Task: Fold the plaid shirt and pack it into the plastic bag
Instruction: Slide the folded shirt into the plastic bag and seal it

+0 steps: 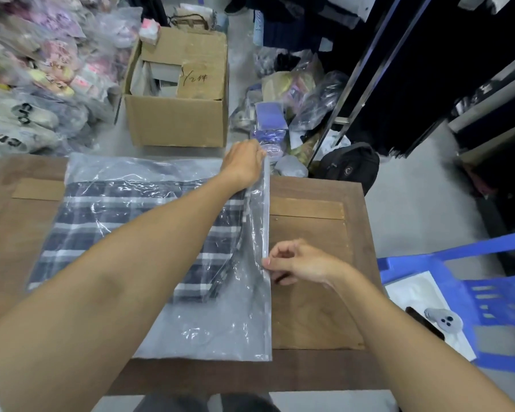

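A folded plaid shirt [81, 230], dark blue and grey with white stripes, lies inside a clear plastic bag [208, 322] flat on the wooden table [309, 292]. The bag's zip edge runs along its right side. My left hand [244, 162] reaches across the bag and pinches the far end of that zip edge. My right hand [298, 263] pinches the same edge nearer to me, about halfway down. My left forearm covers the middle of the shirt.
A cardboard box [176, 120] stands on the floor beyond the table. Piles of bagged goods [42, 69] fill the left. A black backpack [351, 165] sits off the far right corner. A blue plastic chair [473, 298] with a phone is at the right.
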A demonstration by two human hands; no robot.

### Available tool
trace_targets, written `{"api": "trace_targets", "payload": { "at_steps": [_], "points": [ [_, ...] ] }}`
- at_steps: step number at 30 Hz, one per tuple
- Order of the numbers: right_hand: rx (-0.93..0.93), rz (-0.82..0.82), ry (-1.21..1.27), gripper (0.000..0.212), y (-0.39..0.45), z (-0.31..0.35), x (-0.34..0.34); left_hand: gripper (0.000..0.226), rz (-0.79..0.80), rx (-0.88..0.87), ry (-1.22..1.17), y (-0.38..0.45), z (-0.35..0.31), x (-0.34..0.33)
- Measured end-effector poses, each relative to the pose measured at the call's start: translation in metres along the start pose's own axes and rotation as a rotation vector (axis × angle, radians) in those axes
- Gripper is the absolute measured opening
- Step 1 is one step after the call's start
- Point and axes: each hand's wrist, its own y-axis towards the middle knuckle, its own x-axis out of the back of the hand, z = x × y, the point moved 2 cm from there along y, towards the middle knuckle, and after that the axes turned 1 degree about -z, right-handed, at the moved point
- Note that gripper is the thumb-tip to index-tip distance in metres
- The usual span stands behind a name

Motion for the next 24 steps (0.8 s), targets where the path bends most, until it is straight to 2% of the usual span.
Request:
{"api": "trace_targets", "payload": {
  "at_steps": [3, 5, 9, 15, 17, 19, 20, 22, 24],
  "points": [
    [-0.053, 0.139, -0.062, 0.014, -0.023, -0.016, -0.010, 0.032, -0.041, 0.008, 0.004, 0.002, -0.004, 0.003],
    [-0.093, 0.217, -0.166, 0.012, -0.032, -0.027, -0.019, 0.027, -0.066, 0.027, -0.007, 0.002, -0.007, 0.006],
    [-0.174, 0.344, -0.281, 0.011, -0.036, -0.042, -0.034, 0.027, -0.047, 0.036, -0.026, 0.003, -0.014, 0.003],
    [-0.313, 0.454, -0.386, 0.041, -0.034, -0.036, -0.039, 0.029, 0.021, 0.014, -0.038, -0.005, -0.017, -0.006],
    [-0.302, 0.380, -0.328, 0.052, -0.033, -0.031, -0.027, 0.033, 0.052, -0.052, -0.034, -0.010, -0.014, 0.000],
    [-0.222, 0.150, -0.091, 0.057, -0.026, -0.023, -0.014, 0.028, 0.088, -0.143, -0.028, -0.021, -0.005, 0.009],
    [-0.160, -0.009, 0.017, 0.054, -0.020, -0.017, -0.009, 0.025, 0.104, -0.170, -0.028, -0.028, 0.005, 0.013],
    [-0.072, -0.271, 0.143, 0.043, -0.005, -0.007, -0.005, 0.034, 0.114, -0.160, 0.000, -0.049, 0.029, 0.022],
    [-0.051, -0.341, 0.172, 0.027, 0.010, 0.001, -0.006, 0.040, 0.059, -0.122, 0.085, -0.073, 0.062, 0.035]
  ]
}}
